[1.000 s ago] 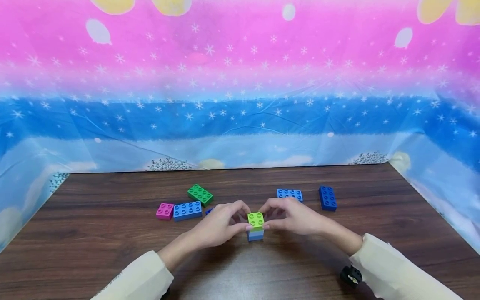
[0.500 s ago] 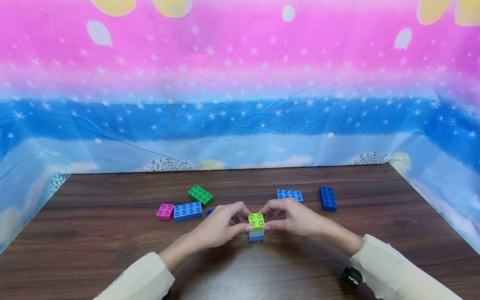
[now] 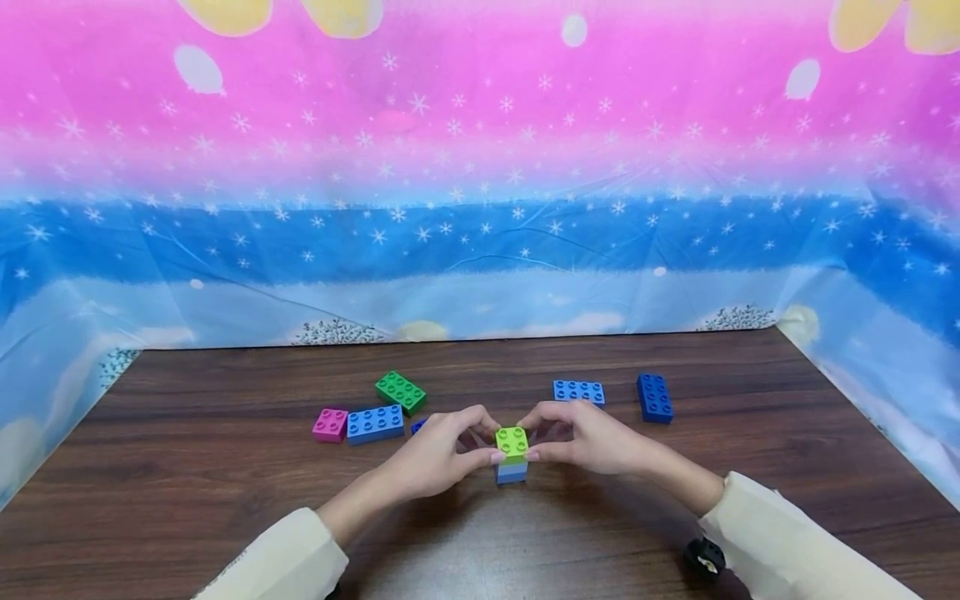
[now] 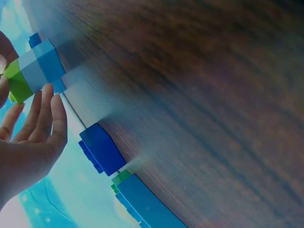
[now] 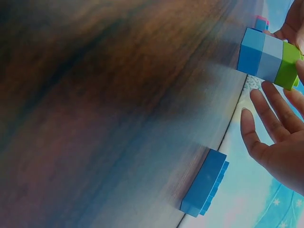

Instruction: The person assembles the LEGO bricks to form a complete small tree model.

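Observation:
A small tower of toy building bricks stands upright on the table in front of me. On top is a lime-green brick with studs facing up, below it a pale grey-blue brick, and a blue brick at the bottom. From the left, my left hand pinches the lime-green brick between thumb and finger. My right hand does the same from the opposite side. In both wrist views the other fingers spread loosely beside the tower.
Left of the hands lie a pink brick, a light blue brick, a green brick and a partly hidden dark blue brick. Behind the right hand are another blue brick and a dark blue one. A printed cloth bounds the table.

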Motion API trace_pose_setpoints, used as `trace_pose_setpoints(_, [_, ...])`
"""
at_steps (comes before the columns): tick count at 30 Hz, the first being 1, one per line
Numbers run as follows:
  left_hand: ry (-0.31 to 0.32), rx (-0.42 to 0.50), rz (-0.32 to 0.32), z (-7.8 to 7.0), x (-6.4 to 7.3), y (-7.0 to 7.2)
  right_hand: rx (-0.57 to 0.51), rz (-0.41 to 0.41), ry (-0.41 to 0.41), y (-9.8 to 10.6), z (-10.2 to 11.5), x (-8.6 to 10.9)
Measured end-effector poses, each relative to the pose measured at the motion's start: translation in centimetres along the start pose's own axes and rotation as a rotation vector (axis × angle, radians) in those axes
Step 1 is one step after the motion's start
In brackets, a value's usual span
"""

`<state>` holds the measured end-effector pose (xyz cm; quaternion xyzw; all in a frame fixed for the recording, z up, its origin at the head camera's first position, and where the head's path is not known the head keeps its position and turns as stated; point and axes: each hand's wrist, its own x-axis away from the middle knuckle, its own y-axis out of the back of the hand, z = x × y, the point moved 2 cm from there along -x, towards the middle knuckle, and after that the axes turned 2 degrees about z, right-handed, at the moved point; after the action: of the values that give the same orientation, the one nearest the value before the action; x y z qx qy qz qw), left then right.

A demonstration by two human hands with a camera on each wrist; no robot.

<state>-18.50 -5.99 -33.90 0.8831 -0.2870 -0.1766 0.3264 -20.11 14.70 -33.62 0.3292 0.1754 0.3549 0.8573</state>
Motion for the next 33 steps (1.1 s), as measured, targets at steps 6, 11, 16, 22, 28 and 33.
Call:
trace_pose_setpoints(6, [0.008, -0.011, 0.006, 0.0, 0.0, 0.0, 0.010, 0.000, 0.005, 0.0, -0.1, 0.1])
trace_pose_setpoints(11, [0.009, -0.024, 0.005, 0.0, -0.1, -0.1, 0.020, 0.011, -0.016, 0.2, 0.1, 0.2])
trace_pose_setpoints(16, [0.010, -0.017, 0.003, -0.1, -0.1, -0.1, 0.024, 0.020, -0.059, 0.9, 0.2, 0.6])
trace_pose_setpoints(22, [0.016, -0.021, 0.006, -0.1, -0.1, -0.1, 0.102, -0.066, -0.094, 3.4, -0.6, 1.9])
trace_pose_setpoints(28, [0.014, -0.020, 0.006, -0.1, 0.0, -0.1, 0.157, -0.184, -0.131, 6.3, -2.3, 3.6])
trace_pose_setpoints(33, [0.017, -0.018, 0.001, 0.0, 0.1, -0.1, 0.207, -0.210, -0.188, 7.5, -4.0, 4.5])
